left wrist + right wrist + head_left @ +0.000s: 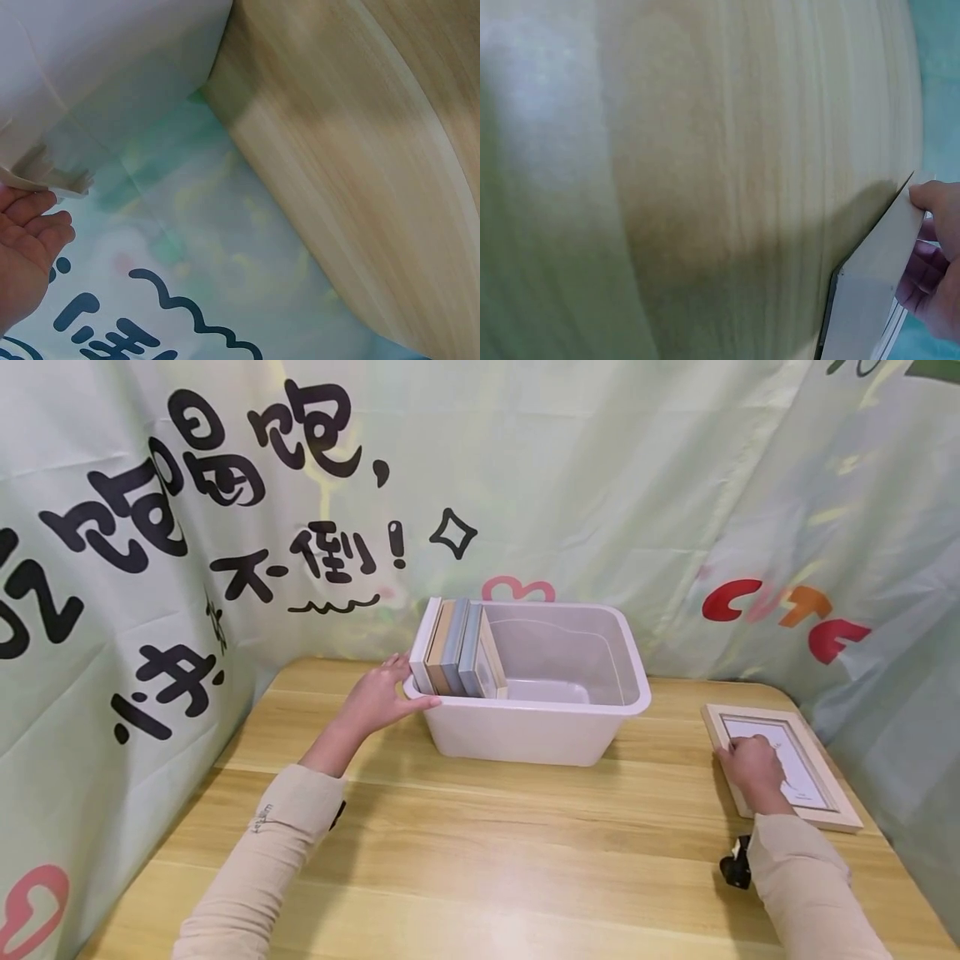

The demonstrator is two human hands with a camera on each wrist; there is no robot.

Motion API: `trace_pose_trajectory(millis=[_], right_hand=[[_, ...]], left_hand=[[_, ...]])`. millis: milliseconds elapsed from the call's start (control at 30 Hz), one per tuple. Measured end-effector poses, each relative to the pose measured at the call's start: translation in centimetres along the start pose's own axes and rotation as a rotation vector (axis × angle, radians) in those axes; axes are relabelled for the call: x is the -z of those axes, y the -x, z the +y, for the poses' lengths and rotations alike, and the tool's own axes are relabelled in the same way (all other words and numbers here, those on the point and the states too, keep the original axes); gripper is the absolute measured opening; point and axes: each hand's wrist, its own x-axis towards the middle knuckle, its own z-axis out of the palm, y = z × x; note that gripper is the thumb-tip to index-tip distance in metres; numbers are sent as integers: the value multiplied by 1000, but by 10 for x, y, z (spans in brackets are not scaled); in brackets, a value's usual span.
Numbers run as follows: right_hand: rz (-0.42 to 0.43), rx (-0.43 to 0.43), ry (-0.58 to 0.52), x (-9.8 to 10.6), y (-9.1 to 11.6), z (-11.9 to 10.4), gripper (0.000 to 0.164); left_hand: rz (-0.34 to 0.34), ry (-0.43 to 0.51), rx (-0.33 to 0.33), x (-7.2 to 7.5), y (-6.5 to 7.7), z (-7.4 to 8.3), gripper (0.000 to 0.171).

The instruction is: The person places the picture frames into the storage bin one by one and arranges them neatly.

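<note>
A pale plastic bin (525, 735) stands at the back of the wooden table. Several picture frames (454, 652) lean upright side by side at its left end, white, tan, blue-grey and light wood. My left hand (378, 697) grips the bin's left rim, thumb along the front corner; in the left wrist view its fingers (49, 225) curl under the rim. At the right, a light wood picture frame (821, 770) lies face up with a white print inside. My right hand (757, 768) holds its left side, the thumb (922, 195) on the outer edge and fingers curled over the front.
A printed cloth backdrop (600, 485) hangs behind and beside the table (510, 843). The right part of the bin's floor (547, 691) shows between the leaning frames and its right wall. A small black device (737, 862) sits by the right wrist.
</note>
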Motion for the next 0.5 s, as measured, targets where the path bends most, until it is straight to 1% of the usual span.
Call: trace_pose_trajectory(millis=[100,200,400,500], right_hand=[[2,9,-6,-2,4,-1,32],[-3,40,-2,-2,7,-2,37],[5,143,33,-2,12,0,33],[8,168,37,-1,14,1,31]], left_hand=[[4,-1,-7,0,1,-1,81],[1,1,0,0,2,-1,81],[-1,11,10,-1,2,0,83],[-2,14,10,-1,1,0,84]])
